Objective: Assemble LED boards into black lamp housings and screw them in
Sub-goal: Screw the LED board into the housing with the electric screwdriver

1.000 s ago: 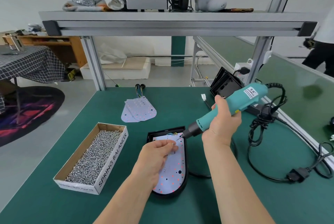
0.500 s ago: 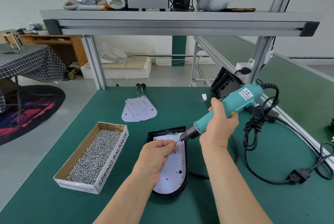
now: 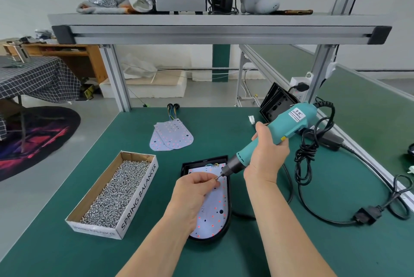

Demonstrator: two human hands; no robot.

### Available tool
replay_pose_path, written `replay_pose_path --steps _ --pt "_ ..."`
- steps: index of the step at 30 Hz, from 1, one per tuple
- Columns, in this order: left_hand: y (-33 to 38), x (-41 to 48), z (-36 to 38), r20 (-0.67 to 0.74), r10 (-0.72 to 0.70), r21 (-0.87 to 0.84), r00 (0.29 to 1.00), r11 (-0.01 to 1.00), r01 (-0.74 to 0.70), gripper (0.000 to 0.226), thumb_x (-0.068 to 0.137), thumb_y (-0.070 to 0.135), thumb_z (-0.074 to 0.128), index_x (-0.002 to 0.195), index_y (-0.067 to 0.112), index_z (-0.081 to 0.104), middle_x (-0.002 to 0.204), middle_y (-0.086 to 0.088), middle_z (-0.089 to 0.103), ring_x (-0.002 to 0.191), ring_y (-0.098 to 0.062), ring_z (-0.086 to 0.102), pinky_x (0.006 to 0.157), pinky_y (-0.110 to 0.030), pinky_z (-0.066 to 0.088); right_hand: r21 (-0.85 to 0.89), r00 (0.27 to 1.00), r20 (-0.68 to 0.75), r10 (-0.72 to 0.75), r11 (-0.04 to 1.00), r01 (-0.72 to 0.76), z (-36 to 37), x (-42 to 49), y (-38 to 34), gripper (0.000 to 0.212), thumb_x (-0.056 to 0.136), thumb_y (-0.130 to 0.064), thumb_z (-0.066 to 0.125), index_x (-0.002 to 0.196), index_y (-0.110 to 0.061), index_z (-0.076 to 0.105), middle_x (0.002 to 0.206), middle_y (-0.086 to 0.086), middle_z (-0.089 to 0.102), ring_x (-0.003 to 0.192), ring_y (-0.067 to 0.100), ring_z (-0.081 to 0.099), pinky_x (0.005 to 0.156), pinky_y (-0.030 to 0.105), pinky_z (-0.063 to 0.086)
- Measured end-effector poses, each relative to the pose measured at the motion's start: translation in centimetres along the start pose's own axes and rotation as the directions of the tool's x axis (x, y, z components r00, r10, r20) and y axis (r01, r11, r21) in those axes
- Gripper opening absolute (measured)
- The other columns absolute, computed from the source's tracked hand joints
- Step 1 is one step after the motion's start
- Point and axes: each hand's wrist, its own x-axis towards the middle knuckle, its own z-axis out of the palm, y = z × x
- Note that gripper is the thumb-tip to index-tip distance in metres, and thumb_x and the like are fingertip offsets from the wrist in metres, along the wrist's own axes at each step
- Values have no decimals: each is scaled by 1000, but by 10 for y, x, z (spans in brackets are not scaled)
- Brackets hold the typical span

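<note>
A black lamp housing (image 3: 229,205) lies on the green bench in front of me with a white LED board (image 3: 215,214) seated inside it. My left hand (image 3: 194,191) hovers over the board's upper half and pinches a small screw at the driver's bit tip. My right hand (image 3: 266,153) grips a teal electric screwdriver (image 3: 282,129), slanted down to the left, its bit just above the board's top right corner. Coloured wires show at the board's top edge.
A cardboard box of screws (image 3: 116,189) stands to the left. Spare LED boards (image 3: 171,135) lie further back. Empty black housings (image 3: 276,103) lean at the back right. The driver's black cable (image 3: 307,156) coils on the right. An aluminium shelf (image 3: 219,28) spans overhead.
The screwdriver has dropped and shifted left, bringing its bit down to my left fingertips. My left hand has stayed over the board. A person at the far right has left the view.
</note>
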Motion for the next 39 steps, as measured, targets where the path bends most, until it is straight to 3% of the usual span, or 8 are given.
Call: replay_pose_path --steps 4,6,9,13,17,19,27,39 --pt "3 -6 5 -16 35 19 999 999 -35 16 81 13 79 87 27 79 81 5 74 82 -11 65 70 -20 42 -3 1000 -14 -17 1000 17 -3 4 -4 20 70 -21 71 77 -19 53 57 -10 54 54 8 50 62 30 45" --pt "1 -6 7 -25 64 42 998 997 -63 30 83 14 76 108 32 74 84 -2 71 71 -9 63 60 -16 42 8 999 -18 -28 1000 28 -4 8 -8 21 72 -20 73 79 -19 53 58 -10 54 55 8 51 64 31 45" --pt "-2 -7 10 -77 211 262 975 947 -184 37 88 22 71 122 36 67 59 15 56 49 -4 47 48 -12 37 28 999 -8 -50 998 50 -2 15 -19 23 69 -22 72 81 -20 53 57 -12 54 53 6 51 58 23 46" --pt "6 -8 15 -31 452 840 892 495 -222 36 92 49 58 128 45 60 98 10 70 94 -18 64 69 -27 36 30 991 18 -136 990 136 4 22 -26 20 74 -19 73 83 -19 55 65 -8 59 58 8 56 58 22 50" --pt "10 -3 20 148 441 953 885 174 -246 31 94 55 49 113 33 59 101 6 70 92 -24 64 64 -30 32 -40 967 81 -243 968 247 10 22 -23 18 75 -21 72 76 -20 54 62 -9 55 58 10 52 57 24 48" --pt "7 0 23 199 423 960 884 98 -262 27 96 52 47 99 26 53 99 3 70 86 -25 61 61 -31 29 -90 948 131 -289 949 302 11 23 -18 20 75 -22 72 73 -21 53 62 -10 55 60 14 51 59 30 48" --pt "6 2 25 219 442 963 870 45 -266 26 98 50 46 106 29 57 100 -1 70 93 -28 65 63 -31 29 -250 885 267 -381 860 445 3 17 12 30 74 -34 71 73 -10 54 60 -5 55 54 17 50 56 44 48" --pt "6 3 25 226 451 961 863 40 -272 26 99 50 45 104 27 57 96 0 68 89 -27 63 60 -31 27 -297 883 284 -373 842 451 1 19 21 33 73 -37 70 72 -9 54 55 -11 53 50 11 48 52 32 44"
